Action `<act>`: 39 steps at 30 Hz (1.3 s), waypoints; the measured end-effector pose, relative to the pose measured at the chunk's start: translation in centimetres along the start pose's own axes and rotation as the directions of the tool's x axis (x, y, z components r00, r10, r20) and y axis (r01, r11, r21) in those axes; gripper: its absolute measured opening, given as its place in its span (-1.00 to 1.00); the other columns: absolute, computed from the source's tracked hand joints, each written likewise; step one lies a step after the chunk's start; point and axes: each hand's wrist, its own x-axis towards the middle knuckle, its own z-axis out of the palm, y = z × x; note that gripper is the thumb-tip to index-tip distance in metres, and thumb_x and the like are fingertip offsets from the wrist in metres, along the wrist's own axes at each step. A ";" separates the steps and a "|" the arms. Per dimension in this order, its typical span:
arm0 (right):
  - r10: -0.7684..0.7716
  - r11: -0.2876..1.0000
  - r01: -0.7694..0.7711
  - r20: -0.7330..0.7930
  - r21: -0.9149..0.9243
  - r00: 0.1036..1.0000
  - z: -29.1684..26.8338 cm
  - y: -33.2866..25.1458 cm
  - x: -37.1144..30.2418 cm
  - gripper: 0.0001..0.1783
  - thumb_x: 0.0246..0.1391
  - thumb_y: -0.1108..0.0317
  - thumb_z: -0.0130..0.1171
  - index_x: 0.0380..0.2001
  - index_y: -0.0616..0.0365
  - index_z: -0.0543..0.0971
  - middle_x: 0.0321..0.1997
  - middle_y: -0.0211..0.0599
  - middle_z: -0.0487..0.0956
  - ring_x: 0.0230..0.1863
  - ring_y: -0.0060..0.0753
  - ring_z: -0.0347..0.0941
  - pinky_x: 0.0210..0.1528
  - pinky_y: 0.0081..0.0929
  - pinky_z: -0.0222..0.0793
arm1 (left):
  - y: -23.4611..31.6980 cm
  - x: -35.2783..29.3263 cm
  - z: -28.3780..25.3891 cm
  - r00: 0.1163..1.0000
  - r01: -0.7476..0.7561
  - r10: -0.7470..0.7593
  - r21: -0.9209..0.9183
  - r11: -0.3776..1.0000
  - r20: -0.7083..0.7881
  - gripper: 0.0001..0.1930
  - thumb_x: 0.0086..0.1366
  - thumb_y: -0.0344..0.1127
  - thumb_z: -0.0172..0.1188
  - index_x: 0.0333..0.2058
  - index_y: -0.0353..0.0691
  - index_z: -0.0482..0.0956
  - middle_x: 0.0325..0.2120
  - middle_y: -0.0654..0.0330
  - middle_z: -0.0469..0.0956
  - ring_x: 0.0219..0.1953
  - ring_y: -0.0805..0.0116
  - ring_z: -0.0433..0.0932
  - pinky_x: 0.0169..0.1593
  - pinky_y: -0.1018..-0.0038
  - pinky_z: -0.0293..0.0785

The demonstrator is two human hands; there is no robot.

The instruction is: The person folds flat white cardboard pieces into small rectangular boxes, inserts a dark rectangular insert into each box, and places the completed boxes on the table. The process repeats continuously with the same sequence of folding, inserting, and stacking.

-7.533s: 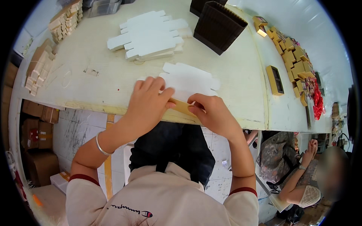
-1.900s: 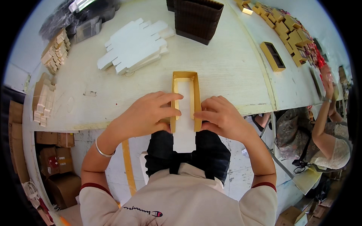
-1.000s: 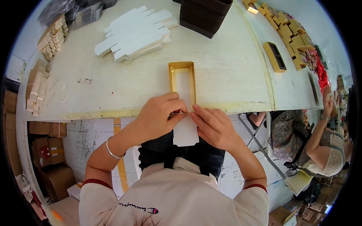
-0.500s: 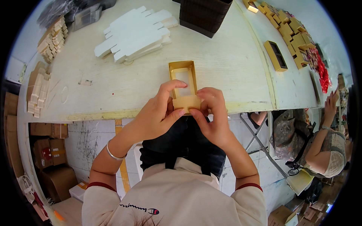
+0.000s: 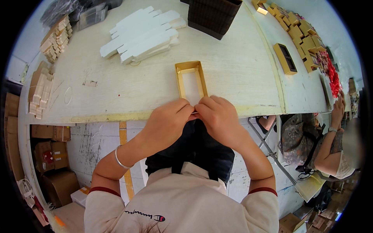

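Both hands meet at the near end of a gold cardboard box tray (image 5: pixel 190 82), which lies lengthwise on the pale bench (image 5: pixel 241 66), its near end at the bench's front edge. Left hand (image 5: pixel 168 121) and right hand (image 5: pixel 218 116) are curled with fingertips pressed together over that near end, pinching what seems to be the tray's end flap or its white lining; the exact grip is hidden beneath the knuckles. Both wrists bend slightly inward, forearms rising from the lower edge and elbows spread, with a silver bangle (image 5: pixel 119 159) on the left wrist.

Doing this fold well probably means keeping the tray square against the bench, pressing both corners evenly, and running the fingertips along the crease so the end wall stands upright rather than skewed.

Beyond the hands and to the left lies a stack of flat white die-cut blanks (image 5: pixel 143 34). Straight ahead, past the tray, stands a dark brown ribbed box (image 5: pixel 211 15). Far to the right, gold boxes (image 5: pixel 301 33) are heaped along the bench, and another person's arm (image 5: pixel 330 143) shows beside it.
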 end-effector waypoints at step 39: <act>-0.122 0.992 0.104 -0.421 -0.065 0.899 -7.3 5.9 8.2 -0.69 -0.14 0.52 0.30 -0.23 0.19 0.53 -0.17 -0.14 0.52 -0.06 -0.05 0.43 -0.03 -0.23 0.34 | -5.6 4.5 -5.7 0.812 0.432 -0.317 -0.140 0.891 0.490 -0.56 0.01 -0.60 0.06 -0.08 -0.18 0.28 -0.15 0.04 0.27 -0.21 0.04 0.43 -0.11 0.31 0.39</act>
